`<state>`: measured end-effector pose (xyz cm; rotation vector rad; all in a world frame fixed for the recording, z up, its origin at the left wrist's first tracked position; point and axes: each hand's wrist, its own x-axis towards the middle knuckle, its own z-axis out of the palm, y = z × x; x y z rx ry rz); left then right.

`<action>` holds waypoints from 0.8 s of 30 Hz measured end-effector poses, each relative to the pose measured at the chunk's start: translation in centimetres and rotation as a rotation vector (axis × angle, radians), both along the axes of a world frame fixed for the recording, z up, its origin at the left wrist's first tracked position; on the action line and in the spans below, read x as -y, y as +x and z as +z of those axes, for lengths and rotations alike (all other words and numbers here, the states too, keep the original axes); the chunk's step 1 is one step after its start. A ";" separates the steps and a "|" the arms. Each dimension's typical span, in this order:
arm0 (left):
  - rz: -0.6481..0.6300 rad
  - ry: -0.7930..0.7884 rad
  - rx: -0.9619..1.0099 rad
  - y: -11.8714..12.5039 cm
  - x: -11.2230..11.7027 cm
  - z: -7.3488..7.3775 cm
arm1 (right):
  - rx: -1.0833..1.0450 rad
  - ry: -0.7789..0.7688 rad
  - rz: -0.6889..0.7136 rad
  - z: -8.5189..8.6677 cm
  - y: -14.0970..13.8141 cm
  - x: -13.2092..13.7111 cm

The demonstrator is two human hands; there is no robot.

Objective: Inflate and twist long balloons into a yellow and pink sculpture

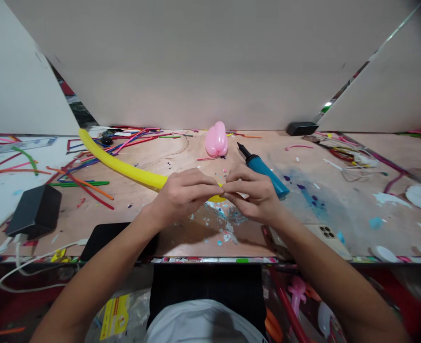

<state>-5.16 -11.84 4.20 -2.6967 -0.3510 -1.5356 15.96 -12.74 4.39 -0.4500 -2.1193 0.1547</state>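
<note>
A long yellow balloon (pixel 120 166) stretches from the far left of the wooden table (pixel 339 209) down to my hands. My left hand (pixel 181 195) is closed around its near end. My right hand (pixel 255 195) pinches the same end, fingertips meeting those of the left hand. A teal hand pump (pixel 263 170) with a black nozzle lies just behind my right hand. A small pink twisted balloon (pixel 216 139) sits further back, near the white wall.
Several uninflated balloons (pixel 85 183) in many colours are scattered at the left. A black power adapter (pixel 35 212) with a white cable sits at the left edge. A phone (pixel 326 236) lies under my right forearm, a dark tablet (pixel 103 238) under my left.
</note>
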 end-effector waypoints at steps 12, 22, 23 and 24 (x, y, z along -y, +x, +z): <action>0.285 0.049 -0.067 0.9 -0.1 -0.2 | -0.032 -0.034 -0.128 -0.5 -0.6 -0.5; 0.505 0.135 -0.044 0.0 -1.7 -0.2 | 0.073 -0.201 -0.133 -0.3 -1.4 0.2; 0.518 0.134 -0.032 -0.1 -1.9 -0.1 | 0.065 -0.208 -0.118 -0.4 -1.4 0.3; 0.531 0.136 -0.019 -0.2 -2.0 -0.1 | 0.059 -0.220 -0.103 -0.5 -1.5 0.3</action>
